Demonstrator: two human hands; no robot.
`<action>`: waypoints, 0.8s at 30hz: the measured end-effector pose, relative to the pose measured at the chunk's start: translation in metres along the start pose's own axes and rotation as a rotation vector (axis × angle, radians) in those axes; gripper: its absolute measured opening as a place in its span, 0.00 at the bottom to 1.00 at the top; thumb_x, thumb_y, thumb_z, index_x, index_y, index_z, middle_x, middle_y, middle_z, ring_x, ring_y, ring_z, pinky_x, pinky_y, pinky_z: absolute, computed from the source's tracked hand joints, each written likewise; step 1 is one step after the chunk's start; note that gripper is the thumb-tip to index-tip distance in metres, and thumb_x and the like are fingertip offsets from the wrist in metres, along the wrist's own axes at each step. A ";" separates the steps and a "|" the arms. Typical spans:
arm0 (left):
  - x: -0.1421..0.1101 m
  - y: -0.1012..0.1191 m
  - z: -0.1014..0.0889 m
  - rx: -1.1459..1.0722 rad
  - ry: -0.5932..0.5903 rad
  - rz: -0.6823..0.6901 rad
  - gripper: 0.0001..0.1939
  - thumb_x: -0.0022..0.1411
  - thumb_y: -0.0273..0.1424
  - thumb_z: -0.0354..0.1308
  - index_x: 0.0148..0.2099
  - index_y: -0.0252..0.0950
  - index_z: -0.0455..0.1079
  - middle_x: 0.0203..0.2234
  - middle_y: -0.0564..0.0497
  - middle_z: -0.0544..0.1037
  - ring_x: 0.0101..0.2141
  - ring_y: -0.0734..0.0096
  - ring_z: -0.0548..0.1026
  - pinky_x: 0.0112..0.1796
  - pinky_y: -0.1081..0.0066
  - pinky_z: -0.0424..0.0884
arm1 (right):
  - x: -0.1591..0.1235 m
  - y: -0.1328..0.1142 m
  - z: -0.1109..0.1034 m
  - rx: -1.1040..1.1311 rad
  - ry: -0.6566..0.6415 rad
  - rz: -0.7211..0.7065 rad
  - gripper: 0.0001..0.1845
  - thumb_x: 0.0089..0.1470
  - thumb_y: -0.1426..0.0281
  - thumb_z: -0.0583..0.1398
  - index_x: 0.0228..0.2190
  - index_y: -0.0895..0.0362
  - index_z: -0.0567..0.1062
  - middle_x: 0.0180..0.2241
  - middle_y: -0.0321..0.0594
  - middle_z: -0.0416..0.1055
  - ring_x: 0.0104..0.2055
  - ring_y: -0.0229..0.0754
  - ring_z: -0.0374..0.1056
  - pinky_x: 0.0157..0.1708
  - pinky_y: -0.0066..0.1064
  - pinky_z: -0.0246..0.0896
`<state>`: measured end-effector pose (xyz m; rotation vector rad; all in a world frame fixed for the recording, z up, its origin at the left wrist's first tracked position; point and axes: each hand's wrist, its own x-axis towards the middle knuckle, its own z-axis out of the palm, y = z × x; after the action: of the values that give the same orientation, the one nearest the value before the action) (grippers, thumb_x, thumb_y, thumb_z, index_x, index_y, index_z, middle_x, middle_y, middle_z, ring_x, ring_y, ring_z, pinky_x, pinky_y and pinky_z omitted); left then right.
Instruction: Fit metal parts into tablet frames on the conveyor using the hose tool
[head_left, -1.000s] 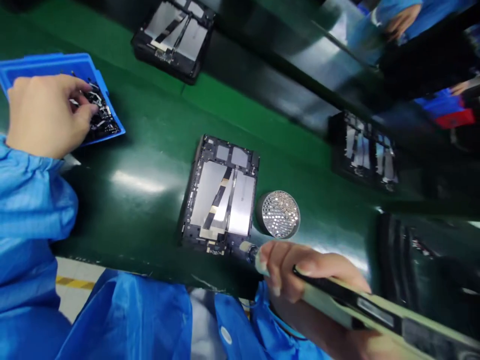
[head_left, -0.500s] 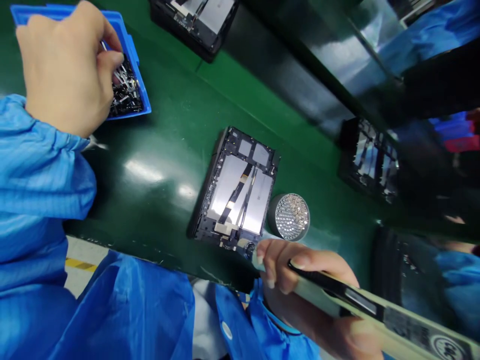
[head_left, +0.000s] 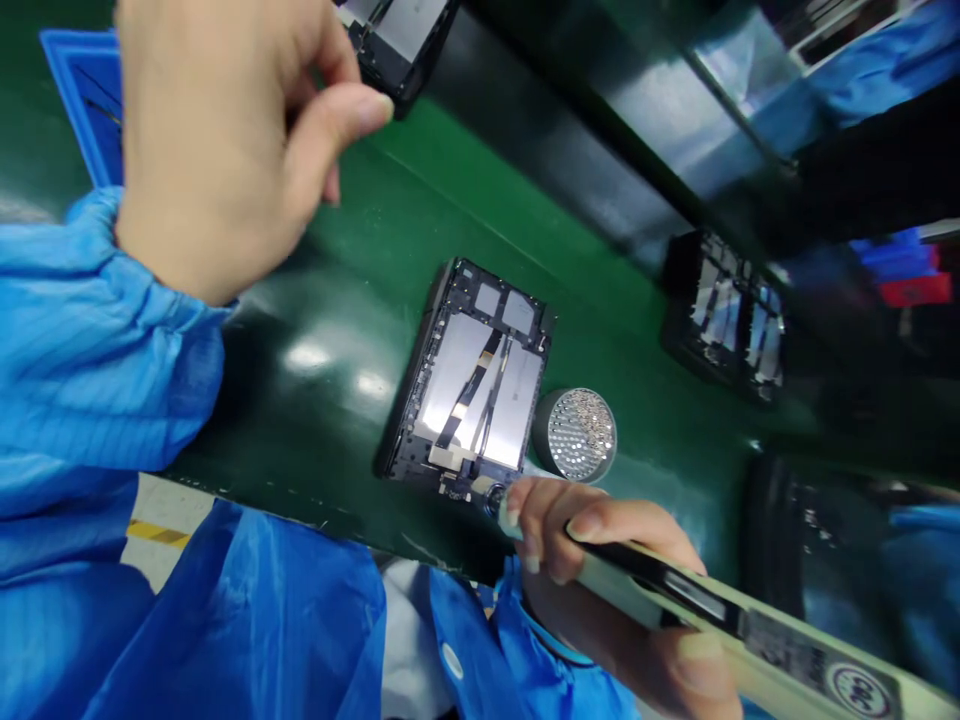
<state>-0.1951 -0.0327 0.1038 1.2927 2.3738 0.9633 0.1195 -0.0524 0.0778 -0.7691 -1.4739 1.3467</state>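
Note:
My left hand (head_left: 225, 140) is raised close to the camera above the top-left of the belt, thumb and fingers curled together. Any small part between them is hidden. It covers most of a blue plastic tray (head_left: 82, 100). My right hand (head_left: 600, 550) grips a long cream-and-black electric screwdriver (head_left: 675, 590), its tip end at the lower edge of an open tablet frame (head_left: 465, 390). That frame lies flat, with silver foil panels and dark ribbon strips. A round perforated metal dish (head_left: 577, 435) stands just beside it, near my right fingers.
A green conveyor belt (head_left: 337, 350) carries everything. Further tablet frames lie on it at the top (head_left: 397, 40) and right (head_left: 724, 320). A glossy dark rail (head_left: 600, 110) runs along its far side. A co-worker's blue sleeve (head_left: 847, 70) shows at top right.
My left hand has lifted out of the blue tray and moved up and right, now hiding most of the tray. My right hand and the screwdriver stay at the frame's lower edge.

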 end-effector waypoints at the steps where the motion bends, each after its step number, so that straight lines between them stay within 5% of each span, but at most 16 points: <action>1: -0.003 0.008 0.006 -0.007 -0.020 0.109 0.26 0.69 0.52 0.55 0.48 0.36 0.80 0.37 0.63 0.82 0.51 0.61 0.81 0.51 0.64 0.70 | 0.001 -0.001 -0.003 -0.003 0.000 0.002 0.20 0.57 0.50 0.64 0.37 0.53 0.83 0.15 0.28 0.59 0.15 0.38 0.59 0.22 0.37 0.62; 4: -0.018 0.031 0.038 -0.147 -0.203 0.292 0.15 0.71 0.41 0.57 0.40 0.36 0.79 0.30 0.60 0.82 0.38 0.70 0.83 0.43 0.69 0.73 | 0.005 -0.003 -0.009 -0.032 -0.114 -0.022 0.23 0.58 0.48 0.63 0.43 0.52 0.85 0.14 0.30 0.63 0.15 0.41 0.63 0.21 0.39 0.65; 8: -0.051 0.049 0.098 -0.471 -0.599 0.276 0.02 0.66 0.27 0.61 0.39 0.38 0.75 0.24 0.57 0.80 0.28 0.71 0.80 0.35 0.71 0.74 | 0.005 -0.001 -0.009 0.037 -0.299 -0.108 0.25 0.60 0.45 0.61 0.43 0.50 0.83 0.13 0.27 0.60 0.11 0.39 0.60 0.17 0.35 0.64; 12: -0.070 0.049 0.136 -0.692 -0.792 0.249 0.05 0.64 0.27 0.61 0.42 0.39 0.70 0.23 0.56 0.80 0.23 0.72 0.77 0.29 0.72 0.72 | 0.011 -0.001 -0.021 0.040 -0.265 -0.143 0.24 0.60 0.46 0.61 0.47 0.48 0.82 0.12 0.25 0.57 0.11 0.38 0.59 0.17 0.33 0.63; 15: -0.063 0.045 0.137 -0.725 -0.799 0.206 0.05 0.64 0.32 0.61 0.36 0.38 0.68 0.25 0.53 0.83 0.23 0.71 0.78 0.27 0.74 0.73 | 0.029 0.003 -0.048 0.015 -0.051 -0.211 0.22 0.60 0.48 0.60 0.43 0.51 0.83 0.12 0.26 0.58 0.11 0.37 0.57 0.18 0.33 0.61; 19: -0.042 0.043 0.122 -0.684 -0.706 0.158 0.10 0.62 0.39 0.64 0.41 0.38 0.73 0.24 0.52 0.82 0.23 0.70 0.79 0.28 0.73 0.76 | 0.059 0.024 -0.084 0.063 0.241 -0.286 0.17 0.55 0.53 0.62 0.33 0.53 0.83 0.13 0.28 0.59 0.13 0.37 0.56 0.17 0.32 0.58; 24: -0.026 0.044 0.109 -0.559 -0.601 0.118 0.14 0.61 0.44 0.66 0.37 0.38 0.78 0.27 0.49 0.84 0.25 0.66 0.80 0.29 0.69 0.78 | 0.076 0.052 -0.095 0.037 0.417 -0.217 0.17 0.53 0.52 0.63 0.31 0.52 0.79 0.12 0.27 0.59 0.13 0.37 0.58 0.17 0.34 0.62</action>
<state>-0.0954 0.0095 0.0504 1.2661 1.4605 0.9928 0.1738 0.0615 0.0378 -0.7856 -1.1602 0.9764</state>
